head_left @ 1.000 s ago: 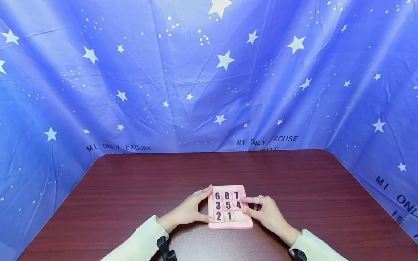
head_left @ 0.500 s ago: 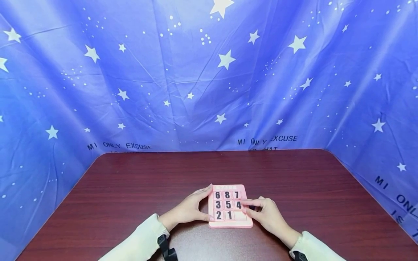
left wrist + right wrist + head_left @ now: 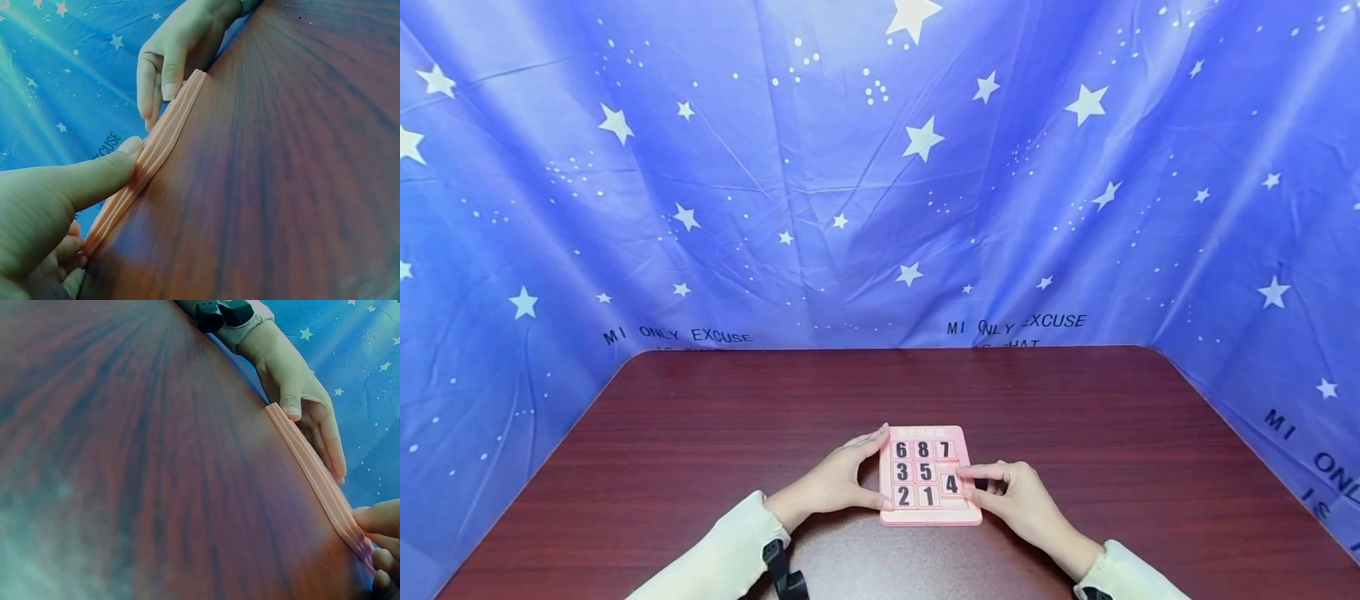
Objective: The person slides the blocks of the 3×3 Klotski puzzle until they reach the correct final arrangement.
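A pink sliding number puzzle [image 3: 925,518] lies flat on the table, its black numerals reading 6 8 7 in the far row. My left hand [image 3: 829,483] holds its left edge, with the thumb [image 3: 103,175] at the near corner and the fingertips at the far one. Between thumb and index finger, my right hand [image 3: 1022,504] pinches the tile with the number 4 [image 3: 951,484], which sits partway between the middle and bottom rows of the right column. Tiles 3, 5, 2 and 1 fill the other two columns. Both wrist views show the puzzle's ribbed side [image 3: 312,475].
The dark red wooden table [image 3: 737,408] reaches back to a blue curtain [image 3: 820,183] with white stars and black lettering. Black straps [image 3: 782,571] sit on the wrists over pale sleeves [image 3: 722,542].
The number 4 tile has slid toward the near side, from the middle row into the bottom-right gap, along with my right thumb and index finger. The left hand keeps its place.
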`<state>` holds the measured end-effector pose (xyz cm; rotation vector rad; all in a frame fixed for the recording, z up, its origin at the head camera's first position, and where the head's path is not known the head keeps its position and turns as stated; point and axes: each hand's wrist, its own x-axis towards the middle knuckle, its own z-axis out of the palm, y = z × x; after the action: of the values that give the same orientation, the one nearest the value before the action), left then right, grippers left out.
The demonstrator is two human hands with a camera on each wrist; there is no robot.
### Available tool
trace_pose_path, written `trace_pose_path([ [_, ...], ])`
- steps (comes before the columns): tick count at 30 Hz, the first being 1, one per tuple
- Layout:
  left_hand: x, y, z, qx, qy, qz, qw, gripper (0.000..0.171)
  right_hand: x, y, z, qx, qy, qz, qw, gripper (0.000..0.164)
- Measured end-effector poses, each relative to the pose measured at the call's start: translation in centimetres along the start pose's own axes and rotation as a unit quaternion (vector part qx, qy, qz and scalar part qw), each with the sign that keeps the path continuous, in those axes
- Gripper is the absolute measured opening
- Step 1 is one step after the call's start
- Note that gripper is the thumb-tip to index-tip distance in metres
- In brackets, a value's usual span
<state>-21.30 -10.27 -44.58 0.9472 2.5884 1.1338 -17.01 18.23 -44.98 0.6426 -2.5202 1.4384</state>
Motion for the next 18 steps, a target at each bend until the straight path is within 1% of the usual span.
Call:
trace_pose_path([
  [6, 0.08, 0.06, 0.08, 0.001, -0.001, 0.001, 1.0000, 0.100, -0.25, 0.26, -0.26, 0.020, -0.020, 0.014, 0.999, 0.021],
  [10, 0.03, 0.09, 0.08, -0.001, -0.001, -0.001, 1.0000, 0.100, -0.33, 0.33, -0.42, 0.025, -0.038, 0.013, 0.999, 0.020],
  [13, 0.02, 0.11, 0.06, -0.002, -0.002, -0.007, 1.0000, 0.100, -0.38, 0.31, -0.56, 0.040, -0.050, 0.016, 0.998, 0.019],
  [18, 0.09, 0.05, 0.12, 0.002, 0.000, -0.005, 1.0000, 0.100, -0.38, 0.25, -0.68, 0.058, -0.060, 0.026, 0.996, 0.019],
])
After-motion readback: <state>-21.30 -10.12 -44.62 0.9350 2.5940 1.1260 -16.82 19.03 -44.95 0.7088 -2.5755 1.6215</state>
